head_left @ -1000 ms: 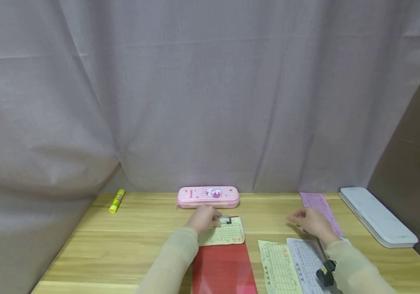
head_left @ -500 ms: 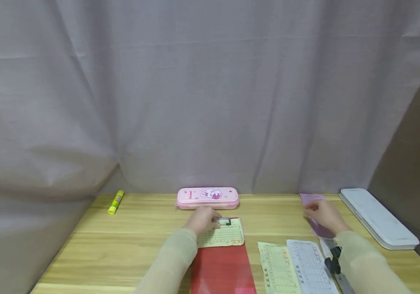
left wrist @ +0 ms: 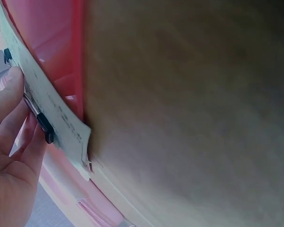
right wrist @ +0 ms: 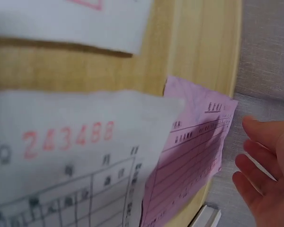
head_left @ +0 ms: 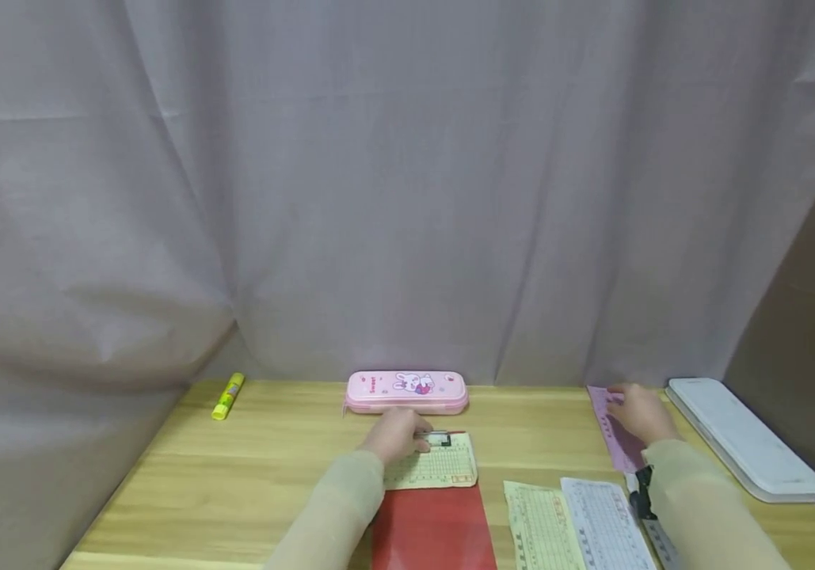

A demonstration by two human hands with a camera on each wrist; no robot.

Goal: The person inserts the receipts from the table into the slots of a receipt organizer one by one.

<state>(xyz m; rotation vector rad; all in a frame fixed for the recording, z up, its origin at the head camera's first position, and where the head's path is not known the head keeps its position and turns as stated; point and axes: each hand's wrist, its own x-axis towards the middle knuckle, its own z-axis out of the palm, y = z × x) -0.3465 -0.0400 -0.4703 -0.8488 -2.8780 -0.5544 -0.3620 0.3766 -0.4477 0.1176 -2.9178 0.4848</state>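
My left hand [head_left: 391, 435] pinches the metal clip [left wrist: 45, 126] with black ends at the top of a red clipboard [head_left: 436, 529]. In the left wrist view, the thumb lies on one side of the clip and the fingers on the other. A pale green receipt slip [head_left: 443, 469] lies at the clip, over the top of the board. On the right, my right hand [head_left: 641, 413] is over a pink receipt slip [head_left: 610, 431], its fingers loosely bent. The right wrist view has these fingers [right wrist: 253, 177] just beyond the slip's far edge, holding nothing.
Another pale green slip [head_left: 544, 526] and a white slip [head_left: 603, 518] lie side by side right of the clipboard. A pink pencil case [head_left: 407, 393] stands behind it. A yellow glue stick [head_left: 228, 397] lies at left, a white case [head_left: 745, 439] at right. A grey curtain [head_left: 378, 190] hangs behind.
My right hand has moved right and away from me, from beside the pink slip to over its upper part. The left hand stays at the clip.
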